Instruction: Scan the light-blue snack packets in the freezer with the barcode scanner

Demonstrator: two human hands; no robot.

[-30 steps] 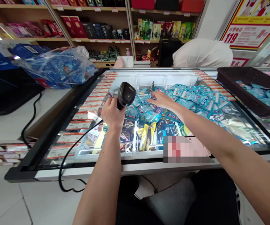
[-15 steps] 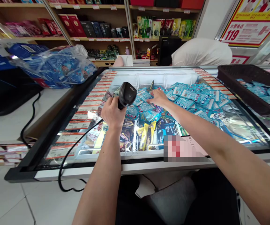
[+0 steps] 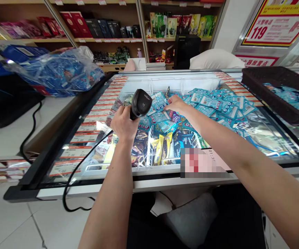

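My left hand (image 3: 123, 122) grips a black barcode scanner (image 3: 141, 103) by its handle, its head aimed toward the far middle of an open chest freezer (image 3: 128, 180). A black cable (image 3: 71, 180) hangs from the scanner to the floor. My right hand (image 3: 175, 103) reaches into the freezer and lifts a light blue ice-cream packet (image 3: 159, 101) up in front of the scanner, fingers pinched on its edge. Below both hands lie several more blue packets (image 3: 217, 103) piled over yellow and brown wrapped ice creams (image 3: 162, 147).
A clear bag of blue packets (image 3: 58, 72) lies on the white counter at left. A dark basket (image 3: 274, 86) with blue packets sits on the freezer's right side. Price labels (image 3: 87, 128) line the left rim. Shelves of goods stand behind.
My right hand has drawn left and up, raising a blue packet off the pile toward the scanner. The left hand holds the scanner in nearly the same place.
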